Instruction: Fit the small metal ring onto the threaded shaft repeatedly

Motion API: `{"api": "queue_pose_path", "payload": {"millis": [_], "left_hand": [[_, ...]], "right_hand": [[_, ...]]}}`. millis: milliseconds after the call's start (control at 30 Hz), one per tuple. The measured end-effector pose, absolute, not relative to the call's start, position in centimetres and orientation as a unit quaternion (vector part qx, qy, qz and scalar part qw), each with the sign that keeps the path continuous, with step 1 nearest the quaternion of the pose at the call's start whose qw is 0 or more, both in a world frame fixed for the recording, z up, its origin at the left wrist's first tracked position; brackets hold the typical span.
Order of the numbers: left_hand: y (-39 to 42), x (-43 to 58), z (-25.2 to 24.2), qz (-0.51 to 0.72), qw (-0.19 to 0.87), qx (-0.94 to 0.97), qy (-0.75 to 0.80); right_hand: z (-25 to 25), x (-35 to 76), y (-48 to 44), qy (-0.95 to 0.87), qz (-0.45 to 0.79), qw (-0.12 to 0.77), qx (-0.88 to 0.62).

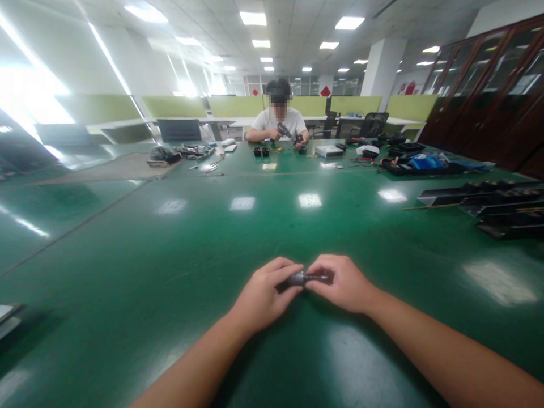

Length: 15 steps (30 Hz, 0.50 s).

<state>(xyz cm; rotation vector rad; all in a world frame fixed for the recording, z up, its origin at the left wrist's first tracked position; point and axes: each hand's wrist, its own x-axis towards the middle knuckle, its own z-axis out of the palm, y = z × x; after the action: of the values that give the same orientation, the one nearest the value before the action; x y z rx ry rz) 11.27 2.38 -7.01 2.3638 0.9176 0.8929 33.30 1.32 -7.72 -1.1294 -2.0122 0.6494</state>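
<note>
My left hand (266, 292) and my right hand (342, 281) meet low over the green table (170, 243), both closed on a small dark cylindrical object (305, 278) held level between them. The left fingers pinch its grey left end; the right fingers wrap its dark right end. Most of the object is hidden by my fingers. Both forearms reach in from the bottom edge.
A person in a white shirt (278, 120) sits at the far side, working among small parts. Black flat pieces (497, 207) lie stacked at the right. Tools and boxes (408, 158) clutter the far right; a dark bundle (164, 154) lies far left.
</note>
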Motion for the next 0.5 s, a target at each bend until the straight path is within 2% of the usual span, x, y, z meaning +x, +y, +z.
{"api": "queue_pose_path", "payload": {"millis": [500], "left_hand": [[2.37,11.33,-6.59,0.327,0.241,0.847,0.343]], "right_hand": [[-7.82,33.33,1.45,-0.781,0.254,0.364,-0.439]]}}
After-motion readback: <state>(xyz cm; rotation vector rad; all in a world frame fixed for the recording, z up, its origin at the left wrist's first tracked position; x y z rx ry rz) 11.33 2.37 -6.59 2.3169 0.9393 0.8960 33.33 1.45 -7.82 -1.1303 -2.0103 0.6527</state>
